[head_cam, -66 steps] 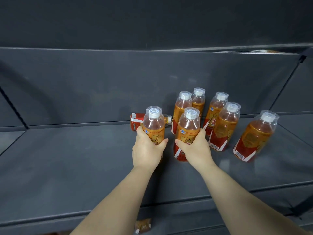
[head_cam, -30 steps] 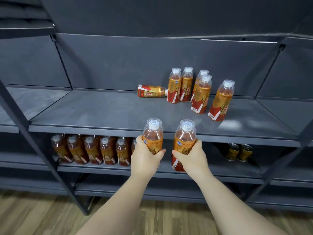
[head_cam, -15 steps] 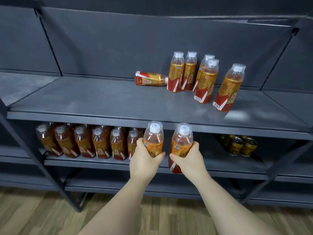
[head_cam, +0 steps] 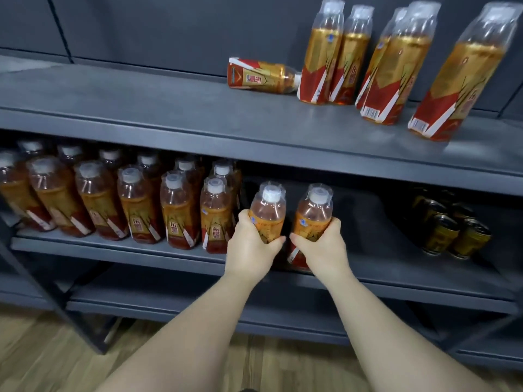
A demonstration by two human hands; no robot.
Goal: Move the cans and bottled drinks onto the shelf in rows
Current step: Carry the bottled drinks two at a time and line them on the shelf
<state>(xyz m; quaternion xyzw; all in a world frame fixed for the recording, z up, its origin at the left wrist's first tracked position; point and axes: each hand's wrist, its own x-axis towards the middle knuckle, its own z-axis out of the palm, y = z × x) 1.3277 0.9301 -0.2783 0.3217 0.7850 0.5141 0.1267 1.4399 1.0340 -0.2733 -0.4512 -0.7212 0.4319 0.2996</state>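
Quick status from us: our left hand (head_cam: 252, 247) is curled tight around a clear plastic bottle of amber drink (head_cam: 268, 210) with a white cap and a red-and-gold label. Our right hand (head_cam: 319, 250) has the same full grip on a second identical bottle (head_cam: 314, 213). Both bottles are upright, side by side with a small gap, right at the front lip of the dark grey metal middle shelf (head_cam: 396, 281). We can't tell if their bases are actually down on it, since our hands cover them.

For room to move, the left one sits just beside the nearest of the rows of matching bottles (head_cam: 175, 210) filling the shelf's left part. To the right there's an open stretch of shelf before the cluster of dark gold cans (head_cam: 452, 230). The front edge of the grey upper shelf (head_cam: 169, 108) runs above the caps (looks like some clearance, but the steep camera angle makes that hard to judge).

Up there, five more standing bottles (head_cam: 396, 66) sit toward the right, with one toppled bottle (head_cam: 260, 76) on its side, cap end right by the leftmost one. Below us there's a lower grey shelf (head_cam: 198, 304) and a wooden plank floor (head_cam: 42, 357).
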